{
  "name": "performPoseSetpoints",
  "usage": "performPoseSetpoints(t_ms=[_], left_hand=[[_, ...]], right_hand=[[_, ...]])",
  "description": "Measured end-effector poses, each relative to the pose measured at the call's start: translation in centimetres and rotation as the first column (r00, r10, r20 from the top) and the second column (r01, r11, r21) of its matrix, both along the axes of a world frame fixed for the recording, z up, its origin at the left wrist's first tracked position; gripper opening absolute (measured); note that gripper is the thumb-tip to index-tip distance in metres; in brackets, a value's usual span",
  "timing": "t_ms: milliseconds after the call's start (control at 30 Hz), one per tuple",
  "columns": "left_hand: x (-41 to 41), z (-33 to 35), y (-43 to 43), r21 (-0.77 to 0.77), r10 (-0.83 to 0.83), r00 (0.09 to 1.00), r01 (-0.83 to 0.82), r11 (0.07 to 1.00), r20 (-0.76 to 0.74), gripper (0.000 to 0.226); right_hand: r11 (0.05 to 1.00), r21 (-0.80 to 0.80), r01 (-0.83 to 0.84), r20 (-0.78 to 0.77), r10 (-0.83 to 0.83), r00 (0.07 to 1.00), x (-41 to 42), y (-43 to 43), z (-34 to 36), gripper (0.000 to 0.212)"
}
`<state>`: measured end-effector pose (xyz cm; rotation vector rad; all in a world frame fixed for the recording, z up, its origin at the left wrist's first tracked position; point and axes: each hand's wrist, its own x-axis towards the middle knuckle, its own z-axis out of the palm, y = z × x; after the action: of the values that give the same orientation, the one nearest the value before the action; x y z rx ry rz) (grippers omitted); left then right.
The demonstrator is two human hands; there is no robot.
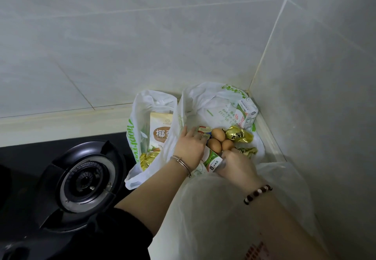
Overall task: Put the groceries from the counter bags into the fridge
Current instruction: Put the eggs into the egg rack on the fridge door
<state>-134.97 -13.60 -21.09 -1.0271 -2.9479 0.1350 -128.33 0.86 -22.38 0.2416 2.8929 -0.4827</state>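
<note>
Two white plastic bags with green print sit in the counter corner. The right bag [205, 101] lies open and holds three brown eggs [218, 134], gold foil packets [238, 134], a small milk carton [247, 113] and a green-and-white carton [211, 158]. My left hand [190, 148] lies on the bag's edge with its fingers stretched toward a yellow packet [204, 131]. My right hand [236, 164] grips the green-and-white carton near the eggs. The left bag [142, 105] holds a beige pouch [161, 129] and a gold packet [148, 159].
A black gas hob with a round burner [85, 178] fills the lower left, close beside the left bag. Tiled walls [183, 36] meet in the corner behind the bags. Another thin clear bag [284, 178] lies at the lower right under my right forearm.
</note>
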Motion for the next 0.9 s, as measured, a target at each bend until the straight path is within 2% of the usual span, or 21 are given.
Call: performPoseSetpoints(t_ms=[33, 133, 300, 400, 500, 600, 667, 767, 833, 900], left_hand=[[-0.1, 0.1, 0.1, -0.050, 0.030, 0.998, -0.027, 0.998, 0.052, 0.045], [-0.3, -0.2, 0.2, -0.167, 0.098, 0.993, -0.086, 0.982, 0.066, 0.039], [-0.3, 0.1, 0.1, -0.162, 0.108, 0.992, -0.096, 0.982, 0.070, 0.027], [-0.2, -0.1, -0.1, -0.097, 0.076, 0.997, -0.075, 0.992, 0.006, 0.013], [-0.2, -0.4, -0.2, 0.027, 0.030, 0.999, -0.030, 0.999, 0.022, 0.040], [-0.1, 0.1, 0.1, 0.186, 0.026, 0.997, -0.039, 0.982, 0.073, 0.036], [0.1, 0.5, 0.5, 0.301, 0.090, 0.988, -0.124, 0.945, 0.125, 0.032], [0.4, 1.2, 0.6, 0.422, 0.168, 0.948, -0.274, 0.864, 0.271, 0.042], [0.8, 1.8, 0.7, 0.501, 0.180, 0.919, -0.347, 0.793, 0.351, 0.046], [1.1, 2.2, 0.7, 0.565, 0.178, 0.871, -0.440, 0.698, 0.458, 0.039]], right_hand=[[1.000, -0.021, 0.024, -0.004, -0.024, 1.000, 0.0, 0.1, 0.1, 0.041], [0.995, -0.044, 0.088, -0.051, -0.090, 0.995, 0.0, 0.2, 0.6, 0.044], [0.989, -0.065, 0.136, -0.137, -0.144, 0.980, -0.1, 1.0, 1.1, 0.031], [0.989, -0.064, 0.134, -0.178, -0.144, 0.974, -0.6, 1.6, 1.0, 0.027], [0.996, 0.022, 0.090, -0.204, -0.084, 0.975, -1.3, 1.9, 0.9, 0.023], [0.974, 0.226, 0.002, -0.209, 0.047, 0.977, -2.3, 2.0, 0.6, 0.025], [0.957, 0.288, -0.037, -0.159, 0.086, 0.984, -3.1, 2.1, 0.4, 0.031], [0.966, 0.255, -0.044, -0.062, 0.062, 0.996, -3.9, 2.1, -0.2, 0.035], [0.969, 0.245, -0.036, -0.016, 0.041, 0.999, -4.1, 1.9, -0.5, 0.035], [0.967, 0.255, -0.029, 0.003, 0.029, 1.000, -4.2, 1.7, -0.9, 0.034]])
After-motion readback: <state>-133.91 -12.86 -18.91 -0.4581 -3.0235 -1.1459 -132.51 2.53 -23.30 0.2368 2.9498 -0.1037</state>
